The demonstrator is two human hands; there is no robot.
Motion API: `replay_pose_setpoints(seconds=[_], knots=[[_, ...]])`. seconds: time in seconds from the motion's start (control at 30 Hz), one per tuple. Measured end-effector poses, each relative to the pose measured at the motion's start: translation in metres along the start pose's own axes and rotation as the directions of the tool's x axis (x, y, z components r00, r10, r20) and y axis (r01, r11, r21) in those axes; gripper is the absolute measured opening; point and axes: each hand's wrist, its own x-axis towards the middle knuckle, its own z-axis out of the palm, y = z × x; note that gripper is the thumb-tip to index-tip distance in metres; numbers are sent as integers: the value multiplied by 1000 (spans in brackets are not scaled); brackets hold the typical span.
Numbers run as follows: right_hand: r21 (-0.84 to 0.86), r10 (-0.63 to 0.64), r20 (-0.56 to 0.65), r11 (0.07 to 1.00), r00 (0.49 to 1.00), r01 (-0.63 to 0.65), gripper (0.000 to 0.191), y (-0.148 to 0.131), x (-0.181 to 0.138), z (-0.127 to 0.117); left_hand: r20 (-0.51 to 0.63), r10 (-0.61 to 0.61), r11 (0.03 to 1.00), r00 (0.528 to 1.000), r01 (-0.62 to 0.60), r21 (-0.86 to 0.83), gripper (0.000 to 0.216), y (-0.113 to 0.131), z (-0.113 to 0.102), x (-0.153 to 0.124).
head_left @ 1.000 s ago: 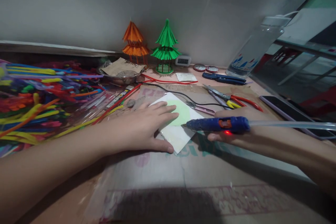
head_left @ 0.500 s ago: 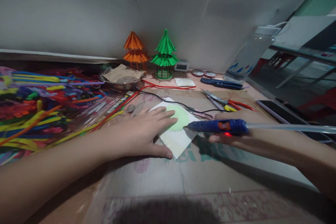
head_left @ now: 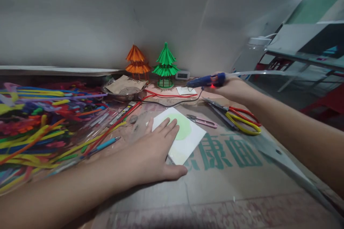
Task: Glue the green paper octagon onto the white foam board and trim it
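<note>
My left hand (head_left: 161, 148) lies with fingers spread on a white square card (head_left: 195, 137), which bears a pale green round patch (head_left: 184, 127). Its thumb stretches along the card's near corner. Farther back and to the right, my right hand (head_left: 231, 87) is wrapped round a blue glue gun (head_left: 206, 80) with a red light glowing on it. A clear glue stick (head_left: 258, 73) sticks out of its rear end. The nozzle points left, over a small white paper (head_left: 185, 90) near the wall. A dark cord (head_left: 161, 103) runs across the table behind the card.
Orange (head_left: 135, 62) and green (head_left: 166, 66) pagoda models stand by the wall. Colourful pipe cleaners (head_left: 32, 121) heap at left near a metal bowl (head_left: 126, 94). Scissors (head_left: 243, 121) and a pink craft knife (head_left: 202, 121) lie right of the card. A bottle (head_left: 249, 55) stands behind.
My right hand has carried the glue gun from the green patch's edge back toward the wall and slightly right. My left hand stays spread on the card. The view has shifted a little.
</note>
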Motion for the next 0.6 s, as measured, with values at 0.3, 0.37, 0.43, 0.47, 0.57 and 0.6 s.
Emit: replay_pose_setpoints(seconds=[0.3, 0.37, 0.43, 0.47, 0.57, 0.6], knots=[[-42, 186, 35, 982, 982, -184, 27, 28, 68, 51, 20, 175, 985, 984, -175, -5, 110, -32, -19, -10], [-21, 199, 57, 980, 978, -198, 33, 33, 66, 59, 44, 179, 984, 983, -179, -22, 112, -33, -23, -10], [-24, 206, 57, 978, 977, -205, 40, 34, 62, 61, 80, 179, 984, 981, -176, -41, 114, -32, -25, -9], [-38, 208, 52, 978, 977, -206, 41, 34, 60, 61, 97, 186, 982, 978, -182, -51, 113, -31, -26, -9], [-120, 198, 31, 974, 980, -193, 34, 35, 55, 54, 116, 260, 964, 959, -250, -94, 111, -28, -26, -8], [-153, 190, 24, 971, 981, -184, 31, 36, 54, 52, 111, 291, 954, 950, -279, -111, 110, -27, -25, -8]])
